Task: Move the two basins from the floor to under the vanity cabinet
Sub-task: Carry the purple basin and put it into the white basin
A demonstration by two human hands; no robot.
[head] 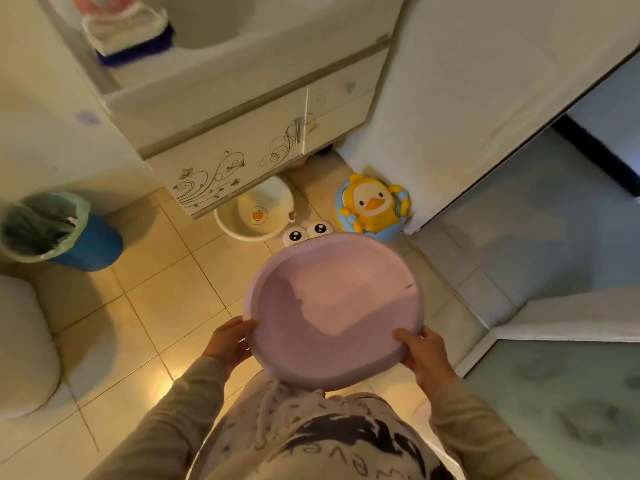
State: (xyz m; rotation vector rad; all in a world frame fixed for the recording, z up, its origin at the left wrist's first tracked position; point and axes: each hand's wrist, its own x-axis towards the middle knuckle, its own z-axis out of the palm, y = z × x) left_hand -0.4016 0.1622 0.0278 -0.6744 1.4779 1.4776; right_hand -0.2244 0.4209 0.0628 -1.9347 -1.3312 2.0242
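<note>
both hands, left hand (231, 341) and right hand (420, 355), close their grip on the near rim of the pink basin (334, 310), held above the floor at lower centre. it looks light, stiff, smooth plastic; opposite rim holds suit it. the white basin (254, 211) sits half under the vanity cabinet (221, 133).

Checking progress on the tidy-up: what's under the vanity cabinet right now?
A white duck-print basin sits partly under the vanity cabinet, its front half sticking out. Something pink shows further back; the rest is hidden by the cabinet.
</note>
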